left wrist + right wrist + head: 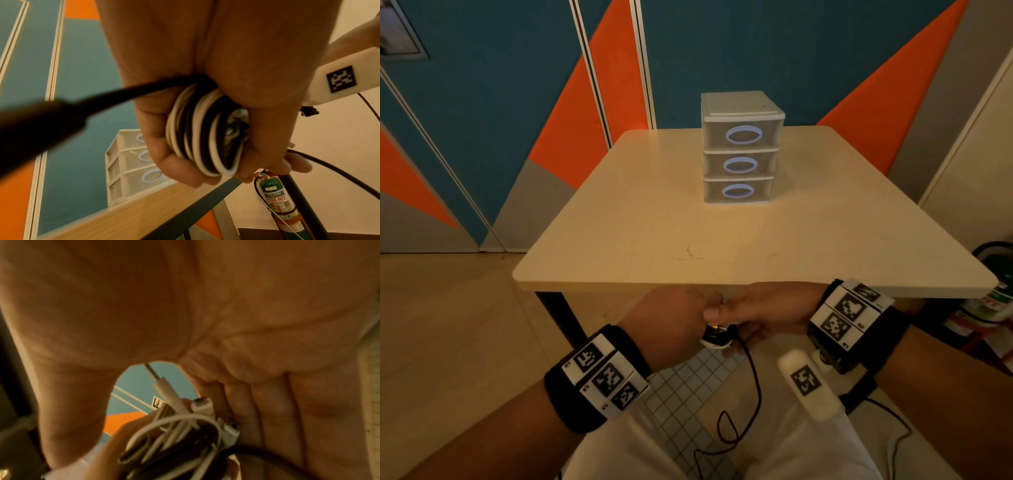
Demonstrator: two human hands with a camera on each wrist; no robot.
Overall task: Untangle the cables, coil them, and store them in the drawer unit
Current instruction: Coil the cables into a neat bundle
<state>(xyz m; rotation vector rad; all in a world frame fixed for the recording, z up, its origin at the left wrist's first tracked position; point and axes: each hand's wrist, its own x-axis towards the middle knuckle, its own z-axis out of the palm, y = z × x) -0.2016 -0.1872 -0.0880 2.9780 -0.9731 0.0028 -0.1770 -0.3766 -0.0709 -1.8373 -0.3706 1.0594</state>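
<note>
Black and white cables (203,134), bundled in a tight coil, sit below the desk's (722,222) near edge, left hand (674,318) fingers curled round them, right hand (767,311) pinching alongside; feed the trailing black strand (753,387) evenly, keeping loops snug before reaching for the clear three-drawer unit (739,150) near the far edge.

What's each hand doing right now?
Left hand: grips the cable bundle.
Right hand: at the same bundle, grip cannot be told.

Office-like room, teal-and-orange panelled wall (517,85), small table (619,222), fire extinguisher (275,198) on floor
</note>
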